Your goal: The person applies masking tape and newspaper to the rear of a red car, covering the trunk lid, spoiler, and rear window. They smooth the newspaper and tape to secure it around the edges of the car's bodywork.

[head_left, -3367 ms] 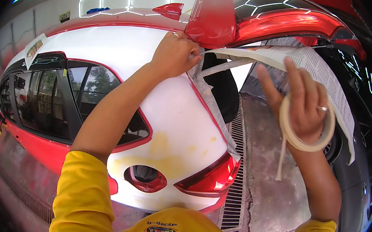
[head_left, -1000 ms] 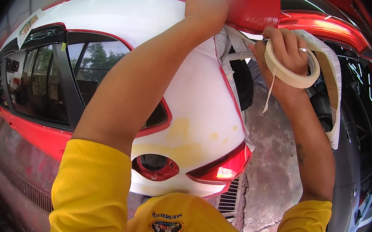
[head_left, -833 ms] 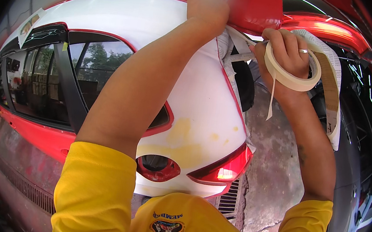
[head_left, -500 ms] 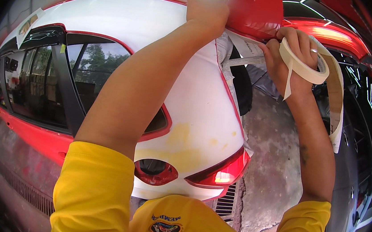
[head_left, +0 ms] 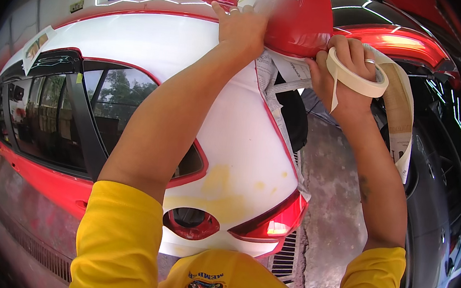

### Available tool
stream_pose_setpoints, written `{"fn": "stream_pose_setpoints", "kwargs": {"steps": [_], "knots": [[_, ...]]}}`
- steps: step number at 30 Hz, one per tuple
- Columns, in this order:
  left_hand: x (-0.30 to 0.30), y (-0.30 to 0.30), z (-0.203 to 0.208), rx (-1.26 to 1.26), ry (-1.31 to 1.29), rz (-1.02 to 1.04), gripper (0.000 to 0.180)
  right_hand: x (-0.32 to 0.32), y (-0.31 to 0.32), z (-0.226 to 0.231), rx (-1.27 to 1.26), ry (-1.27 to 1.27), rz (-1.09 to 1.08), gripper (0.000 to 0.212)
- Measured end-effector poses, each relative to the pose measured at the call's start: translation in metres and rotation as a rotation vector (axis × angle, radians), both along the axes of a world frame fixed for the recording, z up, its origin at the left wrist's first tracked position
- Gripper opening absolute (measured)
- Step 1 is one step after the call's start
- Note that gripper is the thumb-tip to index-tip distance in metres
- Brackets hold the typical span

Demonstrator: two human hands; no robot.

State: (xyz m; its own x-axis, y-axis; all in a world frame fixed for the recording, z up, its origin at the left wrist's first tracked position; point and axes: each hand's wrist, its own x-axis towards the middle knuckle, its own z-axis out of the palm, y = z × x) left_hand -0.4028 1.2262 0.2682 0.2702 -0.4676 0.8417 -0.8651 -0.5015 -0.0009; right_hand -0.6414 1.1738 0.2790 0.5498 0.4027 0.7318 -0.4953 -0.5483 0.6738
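The left hand point(head_left: 241, 31) lies flat, fingers spread, on the white car body point(head_left: 225, 143) just beside the red spoiler point(head_left: 301, 17). It grips nothing; it seems to press the masking paper point(head_left: 273, 73) down at the edge of the spoiler so that the paper does not slip.

The right hand point(head_left: 339, 79) is on the other side of the spoiler, just under it. Its fingers are curled, and one tape roll point(head_left: 356, 78) hangs around them like a bracelet, probably to keep the tape ready while the fingertips work on the paper. A short loose end of tape hangs down from the roll. Whether the fingertips pinch the paper or only touch it, I cannot tell.

Below the spoiler I count one tail lamp point(head_left: 273, 223) and one open fuel filler hole point(head_left: 192, 223), both far from the hands. A brown paper strip point(head_left: 401, 105) hangs just beside the right hand.
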Motion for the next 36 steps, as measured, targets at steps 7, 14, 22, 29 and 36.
{"fn": "stream_pose_setpoints", "kwargs": {"steps": [7,14,22,29,36], "knots": [[-0.009,-0.004,0.003,0.007,-0.048,0.093,0.094,-0.011,0.006,0.009,0.002,-0.004,-0.035,0.032],[-0.038,0.049,-0.003,-0.078,0.065,-0.447,0.117,-0.064,0.052,0.017,0.069,-0.131,0.456,0.048],[-0.067,0.044,-0.018,-0.293,-0.227,-0.649,0.104,-0.137,0.054,0.04,0.17,0.287,-0.152,0.061],[-0.071,0.026,-0.017,-0.344,-0.304,-0.769,0.054,-0.157,0.032,0.061,-0.051,0.159,-0.129,0.013],[-0.073,0.014,-0.017,-0.428,-0.336,-0.822,0.039,-0.144,0.015,0.108,-0.101,0.172,-0.132,0.018]]}}
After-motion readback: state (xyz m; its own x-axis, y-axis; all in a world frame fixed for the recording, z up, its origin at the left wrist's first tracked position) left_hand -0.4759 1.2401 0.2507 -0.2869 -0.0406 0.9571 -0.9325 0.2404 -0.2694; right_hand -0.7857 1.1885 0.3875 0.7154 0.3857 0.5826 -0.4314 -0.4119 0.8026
